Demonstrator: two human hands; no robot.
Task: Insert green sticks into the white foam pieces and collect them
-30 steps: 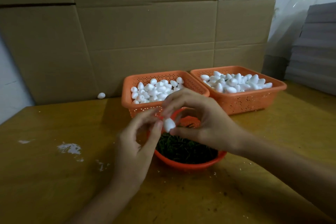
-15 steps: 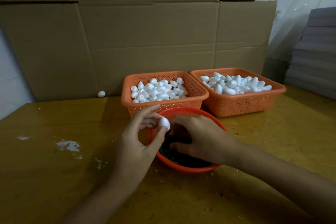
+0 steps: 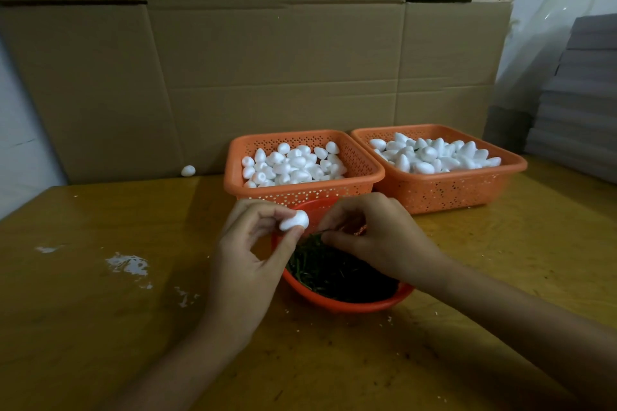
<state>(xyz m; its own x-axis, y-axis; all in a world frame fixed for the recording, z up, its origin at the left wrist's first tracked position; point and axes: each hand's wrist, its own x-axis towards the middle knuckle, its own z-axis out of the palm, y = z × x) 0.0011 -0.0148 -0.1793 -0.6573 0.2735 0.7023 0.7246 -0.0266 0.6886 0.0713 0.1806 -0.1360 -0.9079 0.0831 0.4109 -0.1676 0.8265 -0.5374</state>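
Note:
My left hand (image 3: 248, 252) pinches a white foam piece (image 3: 294, 220) between thumb and fingertips, just above the left rim of a round red bowl (image 3: 337, 304). The bowl holds a heap of green sticks (image 3: 334, 269). My right hand (image 3: 377, 238) hovers over the bowl and pinches a thin green stick (image 3: 325, 230), its tip close to the foam piece. Behind the bowl stand two orange baskets, the left basket (image 3: 300, 188) and the right basket (image 3: 444, 190), both filled with several white foam pieces.
A loose foam piece (image 3: 188, 170) lies at the foot of the cardboard wall (image 3: 267, 60) at the back. White crumbs (image 3: 128, 264) dot the wooden table (image 3: 100, 310) on the left. Grey stacked sheets (image 3: 581, 103) stand at the far right.
My right hand passed the foam piece to my left hand, dipped into the bowl and came up pinching a green stick. My left hand now holds the foam piece by the bowl's left rim.

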